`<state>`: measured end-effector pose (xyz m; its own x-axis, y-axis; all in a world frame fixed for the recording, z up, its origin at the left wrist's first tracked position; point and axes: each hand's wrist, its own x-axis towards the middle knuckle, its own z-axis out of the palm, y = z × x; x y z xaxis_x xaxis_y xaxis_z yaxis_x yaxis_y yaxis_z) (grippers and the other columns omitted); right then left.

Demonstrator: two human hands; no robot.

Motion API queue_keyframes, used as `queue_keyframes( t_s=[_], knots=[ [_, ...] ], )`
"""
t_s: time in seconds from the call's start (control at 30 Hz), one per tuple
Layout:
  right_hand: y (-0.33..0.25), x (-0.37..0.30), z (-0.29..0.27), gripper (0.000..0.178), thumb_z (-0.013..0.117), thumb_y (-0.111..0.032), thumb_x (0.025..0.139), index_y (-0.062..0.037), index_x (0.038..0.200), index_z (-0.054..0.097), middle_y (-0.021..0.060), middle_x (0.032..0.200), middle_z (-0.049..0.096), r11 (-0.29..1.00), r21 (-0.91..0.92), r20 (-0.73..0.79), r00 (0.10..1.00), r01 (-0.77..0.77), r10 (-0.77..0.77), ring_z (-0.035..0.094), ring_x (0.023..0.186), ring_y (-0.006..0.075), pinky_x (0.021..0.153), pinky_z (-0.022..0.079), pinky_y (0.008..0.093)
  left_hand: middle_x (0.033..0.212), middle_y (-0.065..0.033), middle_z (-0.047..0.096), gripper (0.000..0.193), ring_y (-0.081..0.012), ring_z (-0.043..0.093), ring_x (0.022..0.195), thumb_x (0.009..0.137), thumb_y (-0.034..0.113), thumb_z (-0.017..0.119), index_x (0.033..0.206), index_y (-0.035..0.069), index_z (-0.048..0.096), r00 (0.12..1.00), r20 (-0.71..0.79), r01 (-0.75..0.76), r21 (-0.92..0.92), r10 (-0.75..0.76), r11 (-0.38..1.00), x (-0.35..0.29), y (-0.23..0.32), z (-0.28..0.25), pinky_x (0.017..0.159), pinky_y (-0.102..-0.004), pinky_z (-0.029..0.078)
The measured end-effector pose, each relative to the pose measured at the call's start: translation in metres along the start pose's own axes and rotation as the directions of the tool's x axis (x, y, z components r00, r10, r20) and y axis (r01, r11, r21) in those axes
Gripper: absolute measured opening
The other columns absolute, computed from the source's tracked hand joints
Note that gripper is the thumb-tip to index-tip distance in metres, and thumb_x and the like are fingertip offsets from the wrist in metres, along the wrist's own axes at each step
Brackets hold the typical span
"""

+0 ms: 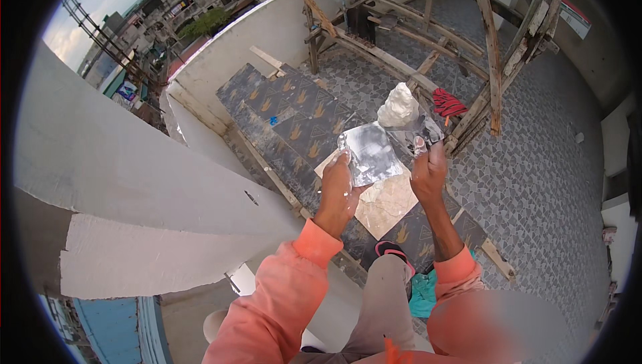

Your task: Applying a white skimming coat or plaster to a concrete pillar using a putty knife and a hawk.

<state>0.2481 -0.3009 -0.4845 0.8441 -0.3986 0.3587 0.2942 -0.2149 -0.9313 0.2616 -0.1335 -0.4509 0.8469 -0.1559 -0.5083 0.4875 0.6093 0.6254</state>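
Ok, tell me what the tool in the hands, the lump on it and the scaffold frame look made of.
The flat tool held by the left hand and right hand: probably steel, grey with a dull sheen. The lump: white, soft-edged, likely plaster or putty. The scaffold frame: rough unpainted timber, with visible grain and stains.

Both hands raised, left hand (336, 187) and right hand (428, 171) (fingers pinched)

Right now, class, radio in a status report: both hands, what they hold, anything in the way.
Left hand and right hand both grip a clear plastic bag. White lump at its top. Nothing between the hands.
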Motion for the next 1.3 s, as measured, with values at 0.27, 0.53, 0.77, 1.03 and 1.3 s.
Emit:
queue_keyframes(
  t_s=[0.27,0.53,0.77,1.03,1.3],
  knots=[
    [-0.034,0.001,-0.02,0.061,0.055,0.017,0.072,-0.0036,0.129,0.051,0.0212,0.134,0.054,0.788,0.072,0.423,0.696,0.612,-0.58,0.049,0.128,0.0359,0.11,0.034,0.0493,0.12,-0.0121,0.059,0.034,-0.0244,0.061,0.107,0.102,0.022,0.039,0.127,0.002,0.05,0.999,0.03,-0.029,0.024,0.028,0.999,-0.022,0.021,0.019,0.091,-0.046,0.049],
    [-0.06,-0.009,-0.04,0.076,0.058,0.02,0.063,-0.0083,0.133,0.051,0.017,0.143,0.047,0.676,0.033,0.607,0.523,0.736,-0.599,0.046,0.131,0.0365,0.112,0.033,0.0531,0.109,-0.0132,0.062,0.033,-0.0208,0.066,0.094,0.103,0.02,0.037,0.121,-0.004,0.05,0.967,0.207,-0.139,-0.064,0.149,0.988,-0.046,0.03,0.013,0.081,-0.0357,0.055],
    [-0.074,-0.013,-0.045,0.074,0.068,0.014,0.062,-0.0067,0.131,0.052,0.0179,0.142,0.047,0.6,-0.023,0.705,0.438,0.8,-0.558,0.045,0.132,0.0361,0.112,0.032,0.0544,0.094,-0.0026,0.059,0.025,-0.0102,0.058,0.081,0.102,0.022,0.045,0.111,0.001,0.055,0.957,0.176,-0.23,-0.016,0.229,0.973,-0.064,0.03,-0.007,0.07,-0.0268,0.049],
    [-0.085,-0.005,-0.043,0.071,0.055,0.019,0.066,-0.0053,0.133,0.051,0.0165,0.141,0.048,0.571,-0.11,0.697,0.473,0.814,-0.539,0.046,0.131,0.033,0.112,0.033,0.0506,0.093,0.0004,0.058,0.022,-0.0066,0.053,0.08,0.102,0.021,0.046,0.107,0.002,0.056,0.932,0.187,-0.308,-0.043,0.31,0.951,-0.092,0.043,-0.013,0.07,-0.0251,0.046],
    [-0.06,0.009,-0.07,0.053,0.047,0.012,0.086,-0.0068,0.135,0.048,0.0159,0.135,0.053,0.754,-0.381,0.386,0.833,0.535,-0.396,0.052,0.125,0.0276,0.104,0.042,0.0346,0.102,-0.0047,0.06,0.028,-0.0117,0.058,0.09,0.103,0.02,0.044,0.117,-0.001,0.054,0.909,0.234,-0.339,-0.068,0.345,0.938,-0.116,0.064,-0.009,0.079,-0.0287,0.049]
  ],
)
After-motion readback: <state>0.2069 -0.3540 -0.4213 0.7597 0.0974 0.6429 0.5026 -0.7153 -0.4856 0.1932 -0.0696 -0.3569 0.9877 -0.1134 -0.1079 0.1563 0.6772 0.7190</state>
